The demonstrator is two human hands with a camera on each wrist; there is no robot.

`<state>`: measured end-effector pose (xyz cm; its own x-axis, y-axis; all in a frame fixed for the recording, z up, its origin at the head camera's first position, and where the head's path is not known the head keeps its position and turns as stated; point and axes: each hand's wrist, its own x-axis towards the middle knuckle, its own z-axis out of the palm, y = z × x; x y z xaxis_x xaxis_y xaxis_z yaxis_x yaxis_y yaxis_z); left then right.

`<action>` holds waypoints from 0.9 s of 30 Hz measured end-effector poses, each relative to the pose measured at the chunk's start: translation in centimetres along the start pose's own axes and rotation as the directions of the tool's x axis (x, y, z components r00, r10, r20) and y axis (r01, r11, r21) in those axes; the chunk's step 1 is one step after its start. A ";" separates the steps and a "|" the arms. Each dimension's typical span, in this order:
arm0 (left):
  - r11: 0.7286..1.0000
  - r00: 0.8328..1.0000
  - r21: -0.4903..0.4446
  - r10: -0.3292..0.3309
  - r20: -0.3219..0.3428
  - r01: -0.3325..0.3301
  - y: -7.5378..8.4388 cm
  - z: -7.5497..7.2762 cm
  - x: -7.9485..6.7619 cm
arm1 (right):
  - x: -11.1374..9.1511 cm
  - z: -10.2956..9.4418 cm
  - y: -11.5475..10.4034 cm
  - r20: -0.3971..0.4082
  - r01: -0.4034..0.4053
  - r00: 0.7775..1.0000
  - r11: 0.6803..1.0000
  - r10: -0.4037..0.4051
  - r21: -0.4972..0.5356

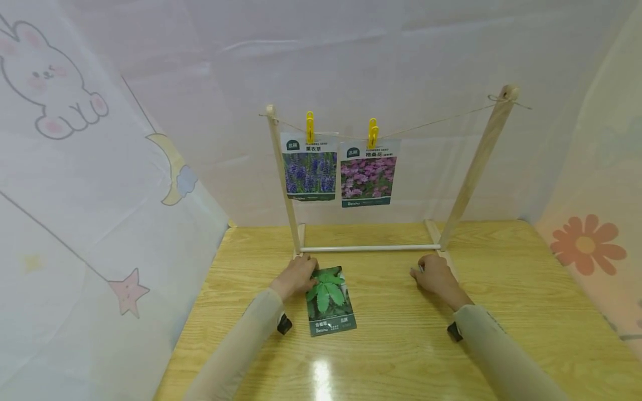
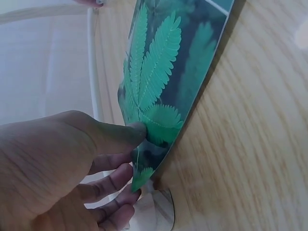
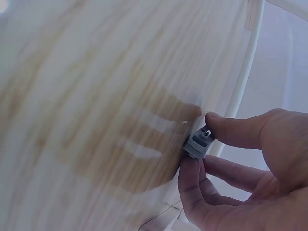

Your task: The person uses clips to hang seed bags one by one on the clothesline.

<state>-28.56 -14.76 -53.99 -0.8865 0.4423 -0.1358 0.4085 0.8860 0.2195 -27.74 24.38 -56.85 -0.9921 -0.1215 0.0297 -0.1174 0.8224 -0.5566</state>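
My left hand pinches the left edge of a seed packet with a green-leaf picture, thumb on its printed face. In the left wrist view the packet bends a little, its gripped corner tilted up from the table. Farther right, low over the tabletop, my right hand holds a small grey clothespin between thumb and forefinger. Two more seed packets, one with purple lavender and one with pink flowers, hang from a string, each under a yellow clothespin.
A wooden frame stands at the back of the table, with a left post, a taller-looking right post and a white bar low between them. The thin string sags between the post tops. Printed cloth surrounds the wooden table.
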 end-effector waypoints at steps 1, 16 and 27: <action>1.000 1.000 -0.007 -0.001 0.002 0.001 0.0 0.0 0.0 | -0.1 0.0 0.0 -0.001 0.002 1.000 1.000 -0.002 0.002; 0.999 0.999 -0.015 -0.036 0.009 0.036 0.5 0.0 0.2 | -0.1 -0.4 0.3 0.046 -0.006 0.999 0.999 0.004 0.051; 0.999 0.999 0.012 -0.041 -0.006 0.041 0.6 -0.1 0.4 | -0.2 -0.2 0.5 -0.003 0.049 0.999 0.996 -0.049 0.079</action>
<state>-28.70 -14.09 -53.85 -0.9039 0.4045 -0.1391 0.3739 0.9051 0.2022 -27.62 24.90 -56.99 -0.9854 -0.1599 0.0588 -0.1617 0.7693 -0.6181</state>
